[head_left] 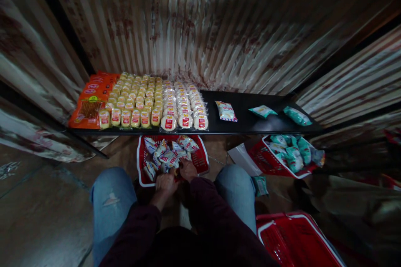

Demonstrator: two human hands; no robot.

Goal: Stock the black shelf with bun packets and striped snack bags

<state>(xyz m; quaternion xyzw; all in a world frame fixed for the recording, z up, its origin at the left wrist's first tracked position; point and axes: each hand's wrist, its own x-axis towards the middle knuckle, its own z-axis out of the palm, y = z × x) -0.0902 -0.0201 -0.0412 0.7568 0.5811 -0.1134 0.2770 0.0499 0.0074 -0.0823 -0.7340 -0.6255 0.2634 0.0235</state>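
Both hands are low between my knees, at the near rim of a red basket (200,159) with a white edge. Inside it lie several white-and-blue snack packets (169,157) with red print. My left hand (166,182) is closed at the near rim, its fingers curled out of sight. Close beside it, my right hand (188,170) reaches over the rim by the packets, fingers also curled. A small dark, brownish patch shows between the hands, too dim to name. What either hand grips is hidden.
On a black shelf (209,127) stand an orange bag (89,102), rows of yellow wrapped cakes (134,100), round white ones (184,106), a white packet (226,111) and two green packets (263,111). Right: a basket of green packets (294,156), another red basket (297,238).
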